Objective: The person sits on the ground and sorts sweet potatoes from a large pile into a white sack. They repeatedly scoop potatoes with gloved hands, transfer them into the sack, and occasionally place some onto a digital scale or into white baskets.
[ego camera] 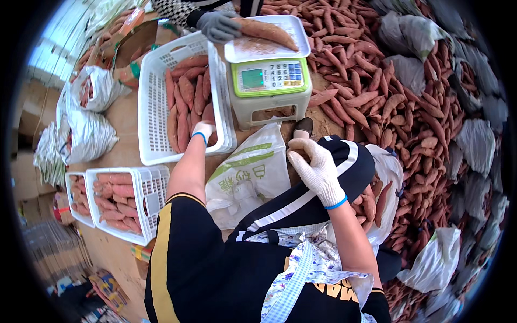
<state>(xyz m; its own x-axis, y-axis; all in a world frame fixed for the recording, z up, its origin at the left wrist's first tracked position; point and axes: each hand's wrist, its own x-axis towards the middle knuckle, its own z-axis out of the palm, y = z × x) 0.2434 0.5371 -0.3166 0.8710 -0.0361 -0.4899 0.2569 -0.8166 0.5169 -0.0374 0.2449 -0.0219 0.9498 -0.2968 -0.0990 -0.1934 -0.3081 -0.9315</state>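
Observation:
My left hand (204,130), in a white knit glove with a blue cuff, reaches into a white plastic basket (151,121). It is closed around a sweet potato (208,113) at the basket's right side; its fingertips are partly hidden. More sweet potatoes (186,91) lie lengthwise in this basket. My right hand (317,171), gloved alike, hovers above my bent knee. Its fingers are curled with a gap to the thumb, and nothing is in it. Below and between the hands lies a white woven sack (252,177) with green print.
Ahead, a co-worker's grey-gloved hand (220,26) touches a large sweet potato (268,33) on a digital scale (266,78). A sweet potato heap (363,80) spreads right, edged by plastic bags (412,34). Filled baskets (150,202) and tied bags (93,133) stand left.

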